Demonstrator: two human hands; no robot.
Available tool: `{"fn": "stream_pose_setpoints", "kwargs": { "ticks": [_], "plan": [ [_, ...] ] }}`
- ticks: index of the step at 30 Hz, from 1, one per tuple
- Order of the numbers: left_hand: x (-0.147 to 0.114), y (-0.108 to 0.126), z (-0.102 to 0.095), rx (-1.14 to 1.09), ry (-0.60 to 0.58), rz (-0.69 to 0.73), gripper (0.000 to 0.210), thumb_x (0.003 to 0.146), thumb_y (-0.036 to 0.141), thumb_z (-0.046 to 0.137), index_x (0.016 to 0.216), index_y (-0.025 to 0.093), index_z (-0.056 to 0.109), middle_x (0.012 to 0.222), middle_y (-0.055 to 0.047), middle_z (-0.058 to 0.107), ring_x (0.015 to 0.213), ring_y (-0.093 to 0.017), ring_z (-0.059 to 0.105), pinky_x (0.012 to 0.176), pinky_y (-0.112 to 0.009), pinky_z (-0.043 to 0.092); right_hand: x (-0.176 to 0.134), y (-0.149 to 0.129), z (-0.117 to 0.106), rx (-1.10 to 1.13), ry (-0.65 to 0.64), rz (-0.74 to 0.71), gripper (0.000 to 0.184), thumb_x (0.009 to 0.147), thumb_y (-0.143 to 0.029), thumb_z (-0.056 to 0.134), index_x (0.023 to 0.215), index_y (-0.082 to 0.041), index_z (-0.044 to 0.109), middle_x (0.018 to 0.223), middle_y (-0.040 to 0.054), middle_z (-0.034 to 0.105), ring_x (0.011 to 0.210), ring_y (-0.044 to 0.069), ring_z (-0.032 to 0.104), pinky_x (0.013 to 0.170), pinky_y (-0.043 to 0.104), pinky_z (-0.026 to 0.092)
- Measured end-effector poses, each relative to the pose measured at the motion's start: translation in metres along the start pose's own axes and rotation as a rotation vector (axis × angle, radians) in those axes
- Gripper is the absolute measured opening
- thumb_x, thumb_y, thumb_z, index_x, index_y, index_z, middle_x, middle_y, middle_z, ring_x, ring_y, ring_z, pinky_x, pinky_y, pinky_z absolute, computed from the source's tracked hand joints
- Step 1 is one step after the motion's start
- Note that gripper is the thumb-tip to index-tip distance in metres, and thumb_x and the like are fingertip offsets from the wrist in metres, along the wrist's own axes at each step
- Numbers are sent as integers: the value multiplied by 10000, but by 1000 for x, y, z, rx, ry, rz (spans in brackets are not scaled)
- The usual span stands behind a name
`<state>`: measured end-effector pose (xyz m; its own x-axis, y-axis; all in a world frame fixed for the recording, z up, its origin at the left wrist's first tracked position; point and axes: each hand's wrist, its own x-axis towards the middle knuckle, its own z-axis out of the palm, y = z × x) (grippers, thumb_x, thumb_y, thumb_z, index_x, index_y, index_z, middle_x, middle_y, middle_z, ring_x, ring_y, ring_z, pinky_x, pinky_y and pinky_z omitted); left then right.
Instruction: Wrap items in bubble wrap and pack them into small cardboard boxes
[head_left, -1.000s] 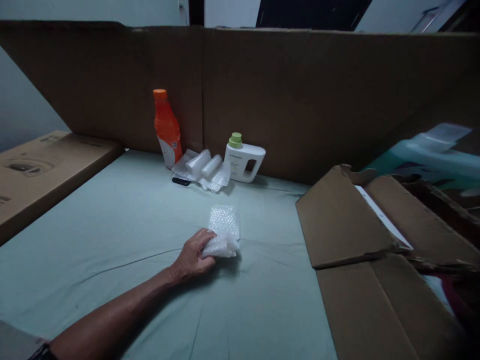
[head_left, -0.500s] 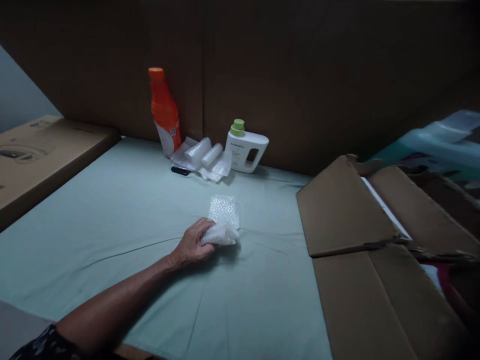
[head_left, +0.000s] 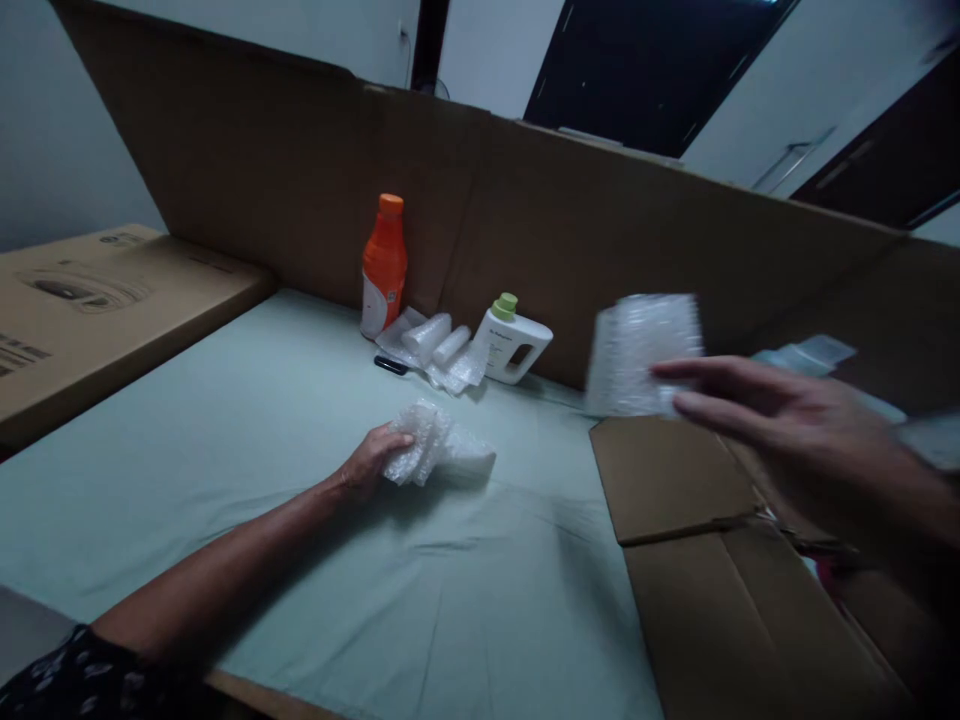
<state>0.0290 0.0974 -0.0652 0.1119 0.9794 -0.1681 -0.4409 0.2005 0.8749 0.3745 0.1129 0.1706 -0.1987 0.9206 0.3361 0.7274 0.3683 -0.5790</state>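
Note:
My left hand [head_left: 369, 462] is closed around a bunched sheet of bubble wrap [head_left: 427, 442], just above the pale green cloth [head_left: 300, 570]. Part of the wrap spreads to the right of my fingers. On the right, my right hand [head_left: 795, 420] is raised and blurred, pinching a flat, squarish piece of bubble wrap [head_left: 637, 350] between thumb and fingers. That piece hangs above the flaps of an opened cardboard box [head_left: 675, 480]. Farther back, rolled bubble wrap [head_left: 450, 345] lies beside a dark-handled object [head_left: 391, 366], mostly covered.
An orange bottle [head_left: 385, 265] and a white jug [head_left: 510, 345] with a green cap stand against the tall cardboard wall [head_left: 300, 190]. To the left lies a large flat carton [head_left: 112, 310]. A translucent bluish container [head_left: 810, 355] shows behind my right hand.
My right hand has come into view from the right with a bubble wrap piece. The wrap in my left hand is more gathered and lifted. My view has tilted up.

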Motion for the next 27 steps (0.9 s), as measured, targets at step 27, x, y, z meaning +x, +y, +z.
{"fn": "stream_pose_setpoints", "kwargs": {
  "ticks": [27],
  "plan": [
    [29,11,-64,-217,78,-19,207,635,306,734,723,147,634,654,11,635,569,-117,545,572,-234,417,-79,43,197,-335,-294,40,242,860,-298,549,970,-197,739,1017,114,767,974,294,694,911,447,484]
  ]
}}
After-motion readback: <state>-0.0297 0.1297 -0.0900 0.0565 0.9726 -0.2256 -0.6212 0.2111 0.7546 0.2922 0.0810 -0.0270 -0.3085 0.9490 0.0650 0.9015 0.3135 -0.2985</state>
